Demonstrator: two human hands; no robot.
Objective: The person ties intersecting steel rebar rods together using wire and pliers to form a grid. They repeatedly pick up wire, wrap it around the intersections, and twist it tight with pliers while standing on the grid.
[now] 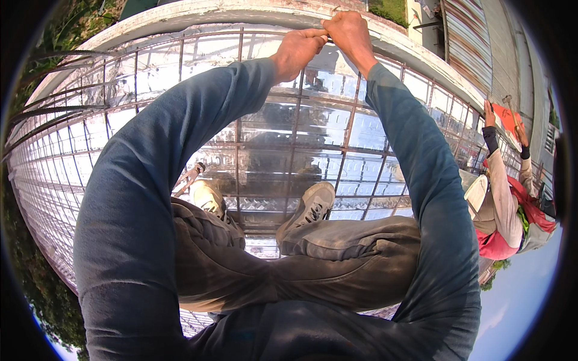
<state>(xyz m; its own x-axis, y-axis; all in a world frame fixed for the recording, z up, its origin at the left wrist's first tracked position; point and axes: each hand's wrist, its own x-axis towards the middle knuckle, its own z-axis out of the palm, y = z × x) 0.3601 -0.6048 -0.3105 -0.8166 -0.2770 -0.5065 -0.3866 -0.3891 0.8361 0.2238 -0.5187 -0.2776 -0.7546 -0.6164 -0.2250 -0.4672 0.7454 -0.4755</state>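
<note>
Both my arms reach forward to the far edge of a grid of rusty steel rebar. My left hand is closed, its fingertips pressed together by the right hand. My right hand is curled into a closed grip beside it, slightly farther away. The two meet over the grid's edge, close to a pale concrete rim. A thin dark tip shows above the right hand. What lies inside the fingers is too small to tell. Beneath the grid is shiny, reflective sheeting.
My shoes rest on the grid. Near the left one is another person's hand with a wristband. A co-worker at the right raises both hands by an orange sheet. Loose bar ends jut out at the left.
</note>
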